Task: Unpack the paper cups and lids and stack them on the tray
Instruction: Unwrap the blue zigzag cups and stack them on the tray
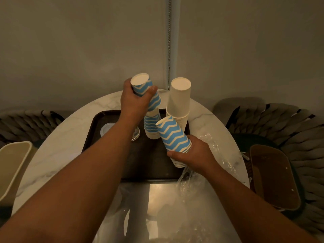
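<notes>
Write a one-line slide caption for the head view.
Each hand holds a blue zigzag cup stack above the dark tray.

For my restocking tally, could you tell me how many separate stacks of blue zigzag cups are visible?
3: one gripped by the left hand at, one in the right hand at, one on the tray at.

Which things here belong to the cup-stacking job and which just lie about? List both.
Job:
- blue zigzag paper cups in left hand
- blue zigzag cup stack in right hand
- plain cream cup stack
- white plastic lids
- dark brown tray
- clear plastic wrap

Lying about:
- beige bin
- brown bin
</notes>
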